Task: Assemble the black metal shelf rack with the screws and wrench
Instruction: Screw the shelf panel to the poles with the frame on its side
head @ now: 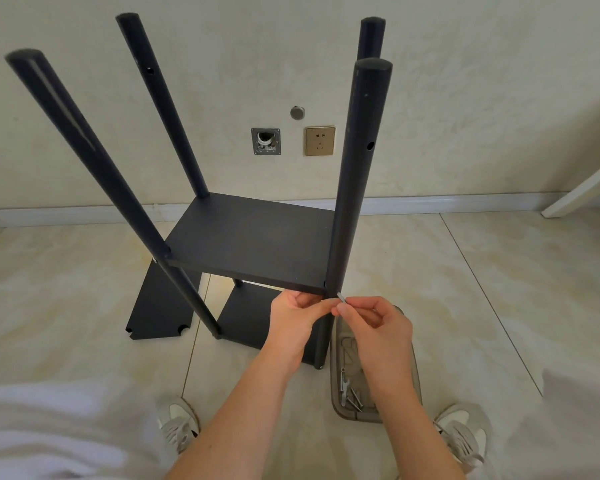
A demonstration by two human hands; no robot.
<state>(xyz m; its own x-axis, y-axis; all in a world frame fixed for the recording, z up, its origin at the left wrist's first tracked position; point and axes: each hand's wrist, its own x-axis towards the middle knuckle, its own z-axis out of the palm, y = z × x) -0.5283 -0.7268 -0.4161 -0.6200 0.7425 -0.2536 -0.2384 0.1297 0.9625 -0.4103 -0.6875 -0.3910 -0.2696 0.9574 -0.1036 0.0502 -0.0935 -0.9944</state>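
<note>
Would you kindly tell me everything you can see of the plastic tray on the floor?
The tray is smoky, see-through plastic with rounded corners and a raised rim. It lies flat on the tiled floor, just right of the rack's near right post. The right arm hides much of it. Several screws and a small wrench lie at its near end.

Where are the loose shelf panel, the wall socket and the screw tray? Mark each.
loose shelf panel (153, 306), head view, flat face.
wall socket (320, 141), head view, plate centre.
screw tray (334, 362), head view, left rim.
</note>
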